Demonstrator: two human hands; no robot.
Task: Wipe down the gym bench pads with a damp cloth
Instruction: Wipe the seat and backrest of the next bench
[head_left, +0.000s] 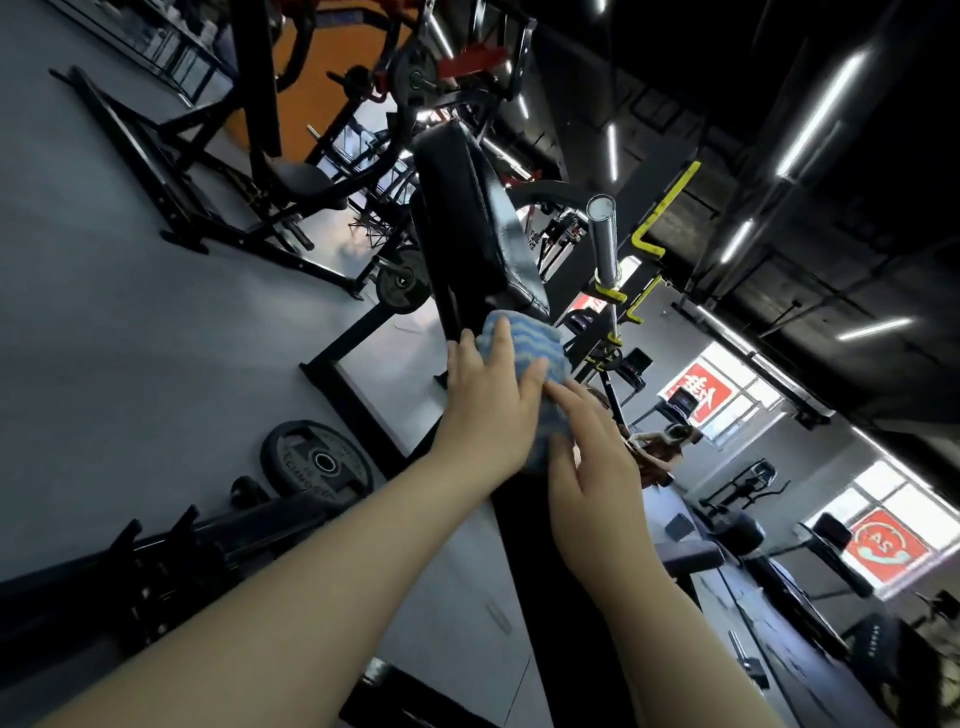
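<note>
A blue and white striped cloth (535, 348) lies bunched on the black bench, at the gap below the raised back pad (475, 208). My left hand (491, 402) lies flat over the cloth with its fingers spread and pressing down. My right hand (592, 467) rests beside it, fingers fairly straight and touching the cloth's near edge. The seat pad (550, 597) runs dark from under my hands toward me. The view is strongly tilted.
A chrome barbell end (602, 234) sits on yellow rack hooks right of the back pad. A black weight plate (317, 460) lies on the grey floor at the left, next to a dark rack. More machines stand behind and at the right by the windows.
</note>
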